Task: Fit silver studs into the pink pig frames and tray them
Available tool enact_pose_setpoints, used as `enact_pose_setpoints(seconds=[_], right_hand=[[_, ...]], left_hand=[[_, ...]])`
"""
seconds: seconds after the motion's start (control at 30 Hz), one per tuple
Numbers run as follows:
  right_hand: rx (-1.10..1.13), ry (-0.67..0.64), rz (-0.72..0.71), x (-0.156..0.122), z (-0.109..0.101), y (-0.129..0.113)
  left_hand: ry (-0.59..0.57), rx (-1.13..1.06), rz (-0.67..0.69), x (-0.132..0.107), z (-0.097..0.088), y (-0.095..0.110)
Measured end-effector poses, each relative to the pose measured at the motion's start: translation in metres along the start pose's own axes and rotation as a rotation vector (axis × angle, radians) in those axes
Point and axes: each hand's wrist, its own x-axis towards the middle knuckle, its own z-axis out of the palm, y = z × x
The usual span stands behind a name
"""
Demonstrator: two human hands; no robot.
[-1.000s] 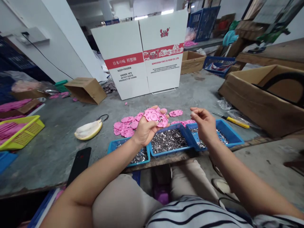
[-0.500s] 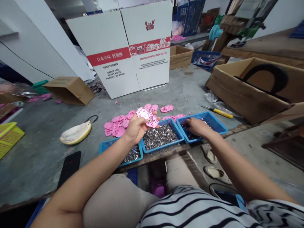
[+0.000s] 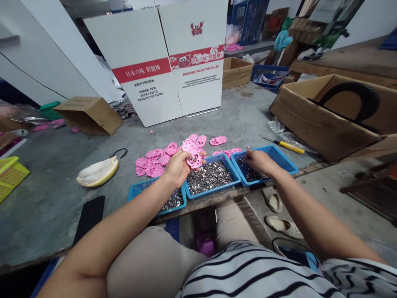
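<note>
My left hand [image 3: 179,166] is closed on a pink plastic piece [image 3: 192,154] with cut-out shapes and small metal bits on its lower part. Over the right blue tray [image 3: 287,169], which holds small dark metal parts, is my right hand [image 3: 259,161]. Its fingers are pinched together, and whatever they hold is too small to make out. A middle blue tray [image 3: 214,178] full of small shiny metal parts sits below the pink piece. My left forearm partly covers the left blue tray [image 3: 135,191]. Several more pink pieces [image 3: 153,163] lie behind the trays.
A tall white carton [image 3: 155,66] stands at the back. On the right are a yellow-handled screwdriver [image 3: 290,146] and an open cardboard box [image 3: 322,111]. To the left lie a pale yellow shell-shaped object [image 3: 98,171], a black phone [image 3: 89,217] and a yellow basket [image 3: 10,176].
The pink piece has turned more upright in my left hand. My right hand has risen slightly from the metal parts, its fingers now drawn together.
</note>
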Motion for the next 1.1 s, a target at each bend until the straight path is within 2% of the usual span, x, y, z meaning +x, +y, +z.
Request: enact_pose_setpoints(seconds=[0.17,0.33,0.67,1.1], right_hand=[[0.002,-0.024,0.021,-0.004,-0.003,0.001],[-0.035,-0.075,0.015,-0.005,0.003,-0.001],[-0.051,-0.062,0.03,-0.005,0.003,0.0],[-0.084,-0.041,-0.03,-0.001,0.011,-0.002]], left_hand=[[0.007,0.019,-0.004,0.0,0.002,-0.001],[0.018,-0.039,-0.01,0.0,0.003,-0.001],[0.014,0.023,0.002,0.0,0.001,-0.003],[0.008,0.026,-0.008,-0.001,0.004,-0.002]])
